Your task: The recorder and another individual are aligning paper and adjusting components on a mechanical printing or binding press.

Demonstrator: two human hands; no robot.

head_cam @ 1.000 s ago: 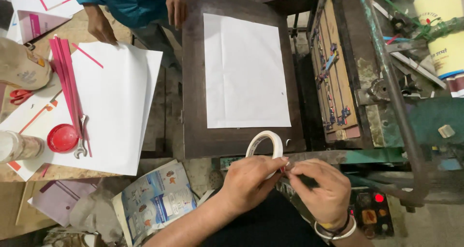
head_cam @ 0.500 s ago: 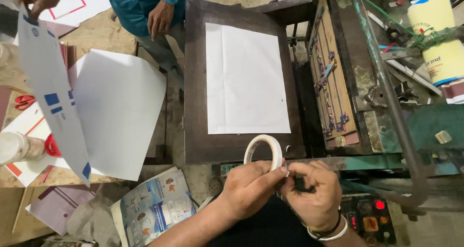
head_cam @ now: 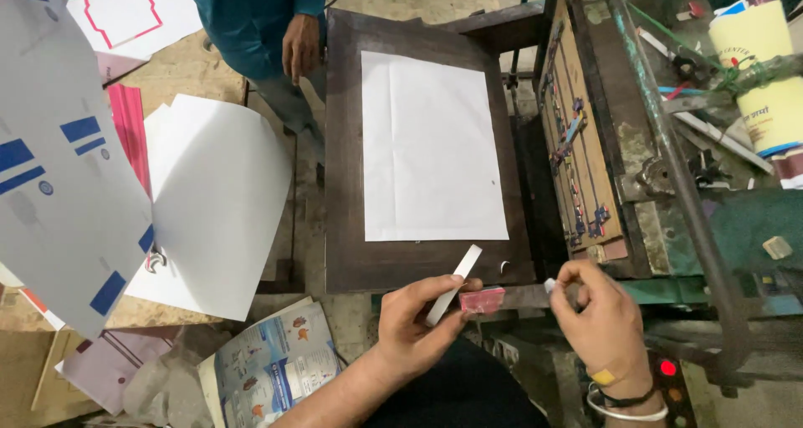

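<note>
My left hand [head_cam: 416, 319] grips a white roll of tape [head_cam: 456, 282], seen edge-on, in front of the dark wooden press bed [head_cam: 343, 227]. A small pink piece [head_cam: 483, 300] sits at its fingertips. My right hand [head_cam: 604, 319], with bangles on the wrist, is apart to the right and pinches a tiny white bit [head_cam: 549, 285] between thumb and finger. A white sheet [head_cam: 431, 148] lies flat on the press bed just beyond both hands.
Another person in teal stands at the top, one hand [head_cam: 299, 47] hanging by the bed. A white sheet with blue marks [head_cam: 58, 169] is raised at left over a white paper stack [head_cam: 222, 202]. The press's metal frame [head_cam: 669, 169] and a yellow container [head_cam: 765, 68] are on the right.
My hands have drawn apart, the right one moving right with a small white bit. The tape roll has turned edge-on. The blue-marked sheet at left has swung nearer to the camera.
</note>
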